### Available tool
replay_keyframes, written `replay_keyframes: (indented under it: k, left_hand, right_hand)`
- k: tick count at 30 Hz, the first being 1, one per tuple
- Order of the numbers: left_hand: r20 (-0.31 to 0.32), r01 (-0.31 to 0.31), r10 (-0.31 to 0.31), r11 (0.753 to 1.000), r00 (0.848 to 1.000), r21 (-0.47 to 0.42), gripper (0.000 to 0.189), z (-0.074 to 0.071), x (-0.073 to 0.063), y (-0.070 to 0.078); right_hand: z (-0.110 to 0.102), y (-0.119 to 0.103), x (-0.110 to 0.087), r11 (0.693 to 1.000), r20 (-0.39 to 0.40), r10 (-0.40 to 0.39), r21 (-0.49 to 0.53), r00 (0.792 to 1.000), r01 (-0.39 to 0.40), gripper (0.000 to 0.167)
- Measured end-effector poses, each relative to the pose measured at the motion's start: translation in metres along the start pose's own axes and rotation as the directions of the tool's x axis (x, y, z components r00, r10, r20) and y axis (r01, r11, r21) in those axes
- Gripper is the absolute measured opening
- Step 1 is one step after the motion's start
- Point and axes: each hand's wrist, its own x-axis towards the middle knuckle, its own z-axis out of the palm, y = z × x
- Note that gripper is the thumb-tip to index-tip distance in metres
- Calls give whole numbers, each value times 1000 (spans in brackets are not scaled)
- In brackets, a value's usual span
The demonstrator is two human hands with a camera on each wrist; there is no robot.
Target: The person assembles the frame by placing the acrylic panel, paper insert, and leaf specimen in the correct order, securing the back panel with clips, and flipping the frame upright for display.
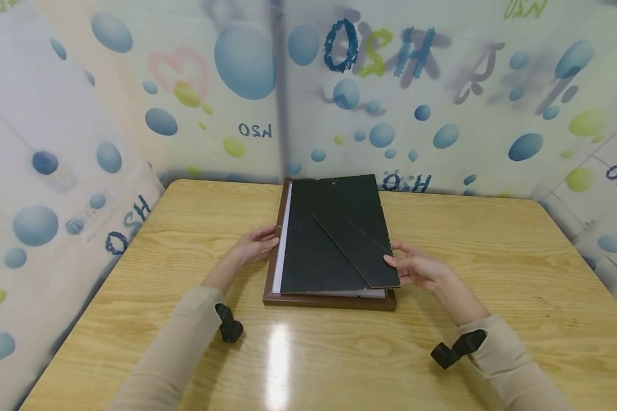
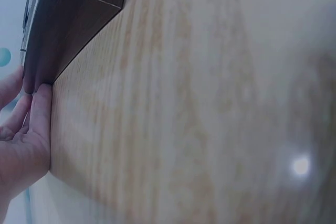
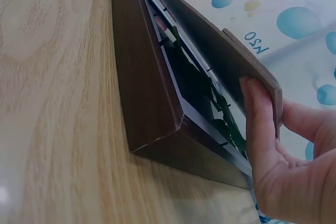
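Note:
A brown picture frame [image 1: 329, 301] lies face down on the wooden table. Over it slants a black backing board [image 1: 334, 240] with an easel-stand flap, its right side raised. My right hand [image 1: 416, 268] pinches the board's lower right edge, thumb on the outer face and fingers beneath. In the right wrist view the gap under the backing board [image 3: 210, 40] shows dark green and white inside the picture frame [image 3: 149, 93]. My left hand [image 1: 254, 245] touches the frame's left side with fairly straight fingers. In the left wrist view the fingertips meet the side of the frame [image 2: 73, 30] near the tabletop.
The wooden table [image 1: 493, 274] stretches to both sides. Light fabric [image 1: 313, 103] printed with blue and green bubbles stands along its back and sides. Black wrist cameras [image 1: 230, 324] sit at both sleeve cuffs.

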Motion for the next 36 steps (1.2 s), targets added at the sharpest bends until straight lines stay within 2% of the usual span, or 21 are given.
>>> replay_keyframes:
  k: [11,16,18,21,24,28,31,33,36]
  left_hand:
    - [18,-23,23,1000,1000,-19,56,2,2,-2]
    - [23,-29,30,999,999,-22,56,3,1,-3]
    - [21,-27,28,1000,999,-16,55,3,1,-3]
    - [24,-28,27,1000,999,5,55,1,0,-2]
    - [27,-22,21,1000,999,15,56,1,1,-4]
    - [27,-15,14,1000,1000,14,56,2,2,-4]
    - [28,-21,20,999,999,29,56,2,1,-3]
    - [29,-28,27,999,999,44,57,0,0,-2]
    - [26,-28,27,998,999,60,57,-1,-2,-3]
  right_hand:
    - [2,6,8,999,-32,37,2,999,-37,19]
    - [5,8,11,998,-72,47,-39,996,-49,19]
    - [7,8,12,995,-102,56,-73,993,-64,25]
    - [9,8,13,981,-168,81,-158,982,-108,50]
    - [14,6,12,942,-251,98,-289,963,-171,67]
    - [20,3,13,836,-349,46,-500,936,-227,66]
    - [22,1,16,761,-387,5,-597,922,-255,64]
    - [22,1,17,741,-391,2,-617,920,-264,65]
    - [22,1,19,739,-372,10,-622,928,-258,70]
